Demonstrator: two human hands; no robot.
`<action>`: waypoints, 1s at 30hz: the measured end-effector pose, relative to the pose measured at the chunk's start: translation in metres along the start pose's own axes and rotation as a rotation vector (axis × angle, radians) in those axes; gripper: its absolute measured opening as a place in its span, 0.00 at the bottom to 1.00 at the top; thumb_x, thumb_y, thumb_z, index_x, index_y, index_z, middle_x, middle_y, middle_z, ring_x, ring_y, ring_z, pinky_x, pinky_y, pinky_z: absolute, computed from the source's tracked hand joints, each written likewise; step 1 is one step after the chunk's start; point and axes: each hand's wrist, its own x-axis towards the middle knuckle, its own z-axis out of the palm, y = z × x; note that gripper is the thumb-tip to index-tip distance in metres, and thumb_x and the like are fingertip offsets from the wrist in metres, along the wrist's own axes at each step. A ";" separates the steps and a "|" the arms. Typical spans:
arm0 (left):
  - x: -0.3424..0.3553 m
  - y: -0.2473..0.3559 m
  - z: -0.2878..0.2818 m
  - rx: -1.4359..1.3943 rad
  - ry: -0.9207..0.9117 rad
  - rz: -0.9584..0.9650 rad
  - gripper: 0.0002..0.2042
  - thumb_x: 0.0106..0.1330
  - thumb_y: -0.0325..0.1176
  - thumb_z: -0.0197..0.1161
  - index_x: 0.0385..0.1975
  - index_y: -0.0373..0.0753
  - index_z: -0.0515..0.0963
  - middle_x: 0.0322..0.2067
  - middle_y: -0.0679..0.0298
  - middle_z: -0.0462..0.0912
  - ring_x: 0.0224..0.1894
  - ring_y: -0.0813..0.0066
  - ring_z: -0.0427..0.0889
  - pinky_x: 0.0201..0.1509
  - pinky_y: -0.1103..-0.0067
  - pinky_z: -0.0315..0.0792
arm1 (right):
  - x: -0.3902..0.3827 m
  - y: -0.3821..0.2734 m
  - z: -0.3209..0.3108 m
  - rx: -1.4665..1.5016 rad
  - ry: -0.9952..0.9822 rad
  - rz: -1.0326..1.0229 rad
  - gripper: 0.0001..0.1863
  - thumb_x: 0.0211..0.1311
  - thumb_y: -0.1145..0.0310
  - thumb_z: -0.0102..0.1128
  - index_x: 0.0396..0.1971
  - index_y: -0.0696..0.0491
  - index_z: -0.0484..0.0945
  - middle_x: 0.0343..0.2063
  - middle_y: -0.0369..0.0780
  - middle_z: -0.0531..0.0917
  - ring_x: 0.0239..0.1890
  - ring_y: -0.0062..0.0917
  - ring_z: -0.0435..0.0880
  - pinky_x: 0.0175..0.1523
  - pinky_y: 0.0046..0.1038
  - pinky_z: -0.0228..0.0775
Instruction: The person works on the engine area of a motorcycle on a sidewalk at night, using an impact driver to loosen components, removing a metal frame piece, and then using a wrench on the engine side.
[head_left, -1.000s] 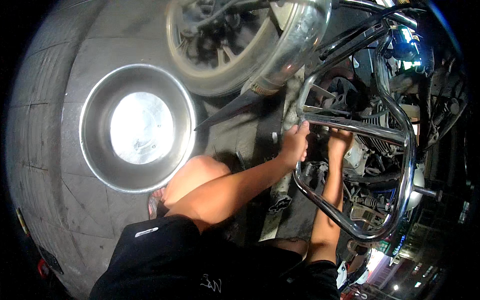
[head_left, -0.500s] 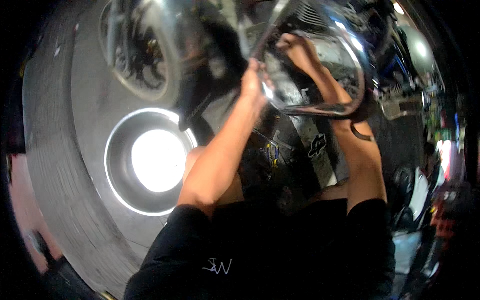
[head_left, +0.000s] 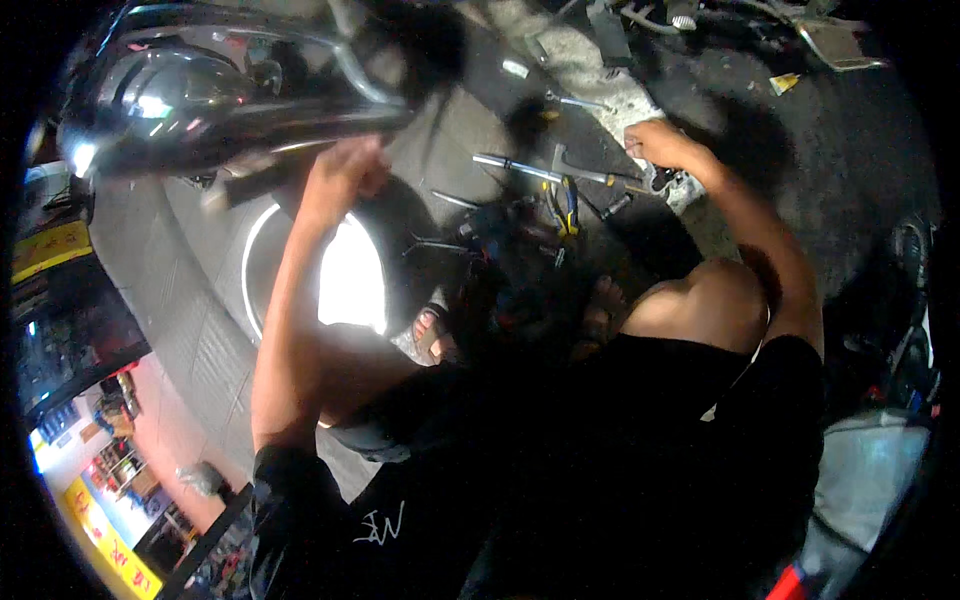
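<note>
A large glossy dark panel with a bright chrome-like rim (head_left: 250, 120) is at the upper left, smeared by motion. My left hand (head_left: 345, 178) is at its lower edge with fingers curled, apparently gripping it; the fingertips are blurred. Out to the right, my right hand (head_left: 662, 145) is closed over a pale, mottled strip (head_left: 610, 85). Whatever is inside those fingers, if anything, is hidden. Between my hands lie a hammer (head_left: 590, 175), pliers with yellow and dark handles (head_left: 565, 205) and several slim metal tools on the dark floor.
A round metal basin with a bright inside (head_left: 262, 235) stands below my left forearm. My knee (head_left: 700, 305) and sandalled foot (head_left: 432, 330) are close in. Metal parts (head_left: 840, 40) lie at the far right; a yellow scrap (head_left: 785, 84) is near them.
The glossy panel has swung left with my left hand, uncovering the floor tools. My right hand appears farther right, still closed. The view has shifted too, and the wheel has left it.
</note>
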 end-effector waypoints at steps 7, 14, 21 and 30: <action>-0.083 -0.138 0.046 0.676 -0.180 -0.001 0.15 0.64 0.39 0.57 0.46 0.39 0.78 0.33 0.51 0.83 0.37 0.57 0.83 0.42 0.67 0.75 | 0.004 -0.030 0.132 0.203 0.071 0.103 0.16 0.54 0.63 0.62 0.40 0.54 0.76 0.42 0.48 0.79 0.46 0.43 0.78 0.48 0.42 0.71; -0.117 -0.219 0.168 0.174 -0.197 -0.413 0.16 0.67 0.40 0.56 0.50 0.39 0.77 0.42 0.57 0.82 0.41 0.67 0.83 0.42 0.74 0.77 | 0.053 -0.058 0.152 0.226 0.450 -0.087 0.14 0.53 0.65 0.64 0.38 0.53 0.76 0.37 0.44 0.75 0.42 0.41 0.77 0.45 0.41 0.71; -0.064 -0.205 0.243 -0.233 -0.032 -0.512 0.12 0.66 0.31 0.55 0.46 0.34 0.77 0.43 0.57 0.81 0.38 0.73 0.81 0.41 0.74 0.76 | 0.078 -0.063 0.149 0.169 0.142 -0.117 0.18 0.50 0.65 0.66 0.39 0.55 0.73 0.42 0.45 0.75 0.44 0.43 0.77 0.47 0.41 0.71; -0.080 -0.228 0.200 0.200 -0.078 -0.198 0.19 0.54 0.31 0.63 0.47 0.36 0.77 0.41 0.56 0.81 0.38 0.65 0.83 0.40 0.73 0.78 | 0.052 -0.042 0.120 0.087 0.503 -0.137 0.17 0.56 0.64 0.61 0.44 0.56 0.73 0.46 0.49 0.74 0.50 0.45 0.73 0.51 0.40 0.68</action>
